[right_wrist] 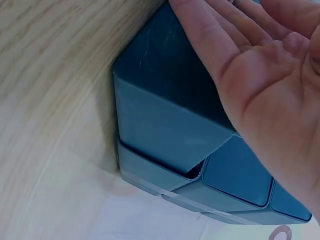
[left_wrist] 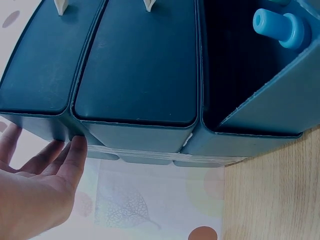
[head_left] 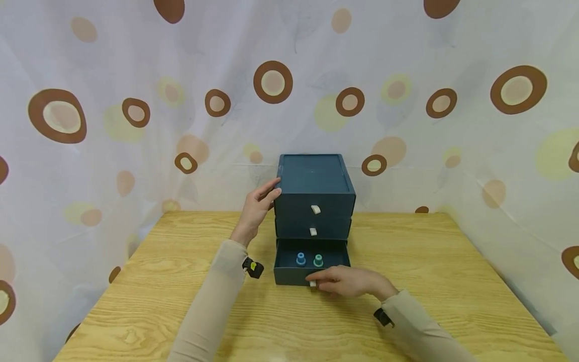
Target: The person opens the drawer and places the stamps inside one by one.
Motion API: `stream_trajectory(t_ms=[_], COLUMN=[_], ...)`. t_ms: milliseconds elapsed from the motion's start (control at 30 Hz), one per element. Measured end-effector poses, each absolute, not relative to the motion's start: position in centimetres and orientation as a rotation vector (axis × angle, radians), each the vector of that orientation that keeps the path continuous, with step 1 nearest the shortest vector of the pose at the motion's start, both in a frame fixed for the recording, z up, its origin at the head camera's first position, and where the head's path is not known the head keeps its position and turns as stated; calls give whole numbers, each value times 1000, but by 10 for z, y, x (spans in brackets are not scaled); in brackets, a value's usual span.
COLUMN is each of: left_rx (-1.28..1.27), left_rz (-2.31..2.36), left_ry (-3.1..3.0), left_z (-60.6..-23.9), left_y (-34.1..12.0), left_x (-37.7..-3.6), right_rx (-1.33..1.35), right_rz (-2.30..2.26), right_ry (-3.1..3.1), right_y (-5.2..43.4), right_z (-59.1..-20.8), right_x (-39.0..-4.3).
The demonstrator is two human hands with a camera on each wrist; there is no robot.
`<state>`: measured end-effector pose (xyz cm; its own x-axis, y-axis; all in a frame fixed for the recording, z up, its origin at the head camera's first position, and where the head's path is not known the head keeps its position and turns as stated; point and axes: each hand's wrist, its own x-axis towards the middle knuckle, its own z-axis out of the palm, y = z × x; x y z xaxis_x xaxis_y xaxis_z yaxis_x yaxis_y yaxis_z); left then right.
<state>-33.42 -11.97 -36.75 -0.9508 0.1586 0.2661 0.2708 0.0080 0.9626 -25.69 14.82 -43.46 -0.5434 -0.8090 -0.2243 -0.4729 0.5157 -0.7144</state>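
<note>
A dark blue cabinet [head_left: 312,173] of three stacked drawers stands on the table, with its bottom drawer [head_left: 289,275] pulled out. Inside that drawer stand a blue peg-like piece [head_left: 300,259] with a wide base and a similar green piece [head_left: 318,260]. My left hand [head_left: 258,206] rests its fingertips on the cabinet's left side, near the top. At the bottom drawer's front, my right hand [head_left: 346,280] pinches the white pull tab [head_left: 312,283]; in the right wrist view the fingertips are cut off by the frame's top edge.
White tabs [head_left: 315,209] mark the two upper drawers, both closed. The wooden table [head_left: 149,281] spreads around the cabinet. A patterned curtain [head_left: 307,130] hangs behind and along the sides.
</note>
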Motion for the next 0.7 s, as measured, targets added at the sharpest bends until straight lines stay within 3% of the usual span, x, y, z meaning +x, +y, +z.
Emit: stream_trajectory(t_ms=[267,700], left_rx=[-474,-474], left_rz=[-2102,-2104], left_ry=[-2168,-2172], left_z=[-368,-368], left_y=[-119,-120], left_x=[-335,-333], right_rx=[-1071,-849], right_rz=[-863,-1083], right_ry=[2366,2497], right_y=[145,132], right_z=[-437,-446], right_x=[-262,-256])
